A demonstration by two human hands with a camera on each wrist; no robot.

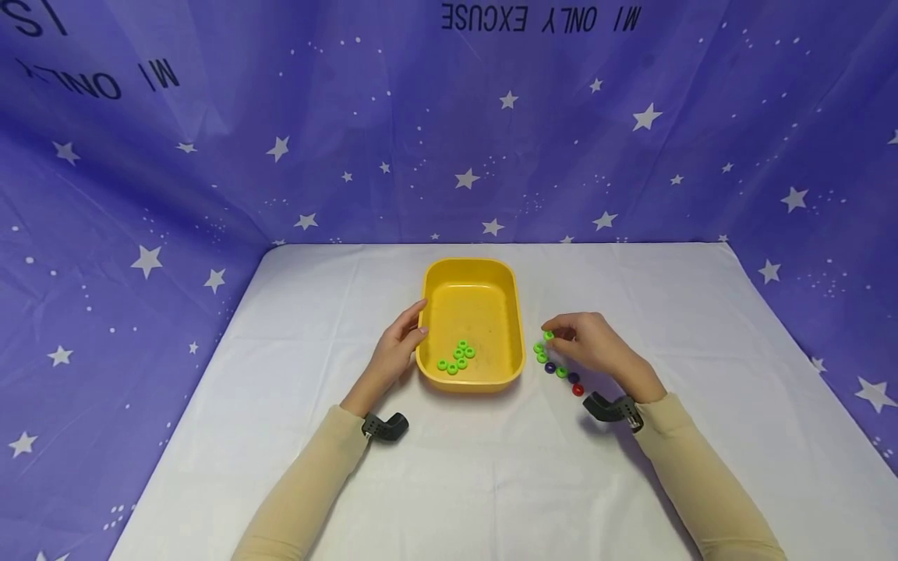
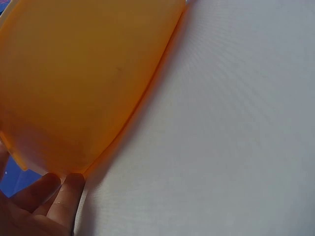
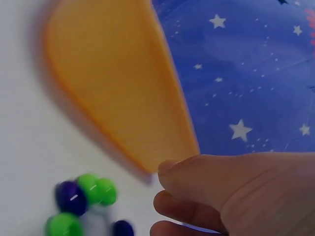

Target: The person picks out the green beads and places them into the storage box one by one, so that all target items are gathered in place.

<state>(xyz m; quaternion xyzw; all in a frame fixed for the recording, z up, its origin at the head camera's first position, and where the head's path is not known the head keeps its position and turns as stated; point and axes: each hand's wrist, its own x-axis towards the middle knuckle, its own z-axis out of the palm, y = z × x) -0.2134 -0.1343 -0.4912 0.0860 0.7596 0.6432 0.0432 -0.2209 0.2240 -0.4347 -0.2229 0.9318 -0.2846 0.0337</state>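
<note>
A yellow box [image 1: 470,386] stands on the white cloth, with several green beads [image 1: 461,363] near its front end. My left hand [image 1: 394,351] touches the box's left wall, fingers fairly straight; the left wrist view shows fingertips [image 2: 73,184] against the outer wall [image 2: 88,88]. Right of the box, my right hand [image 1: 592,343] pinches a green bead [image 1: 549,335] between thumb and finger. That bead cannot be seen in the right wrist view, where my hand [image 3: 236,191] covers it.
Between the box and my right hand lie loose beads on the cloth: green [image 1: 561,372], dark blue [image 1: 550,368] and a red one [image 1: 578,389]. A purple curtain with white stars [image 1: 463,156] hangs behind and at both sides.
</note>
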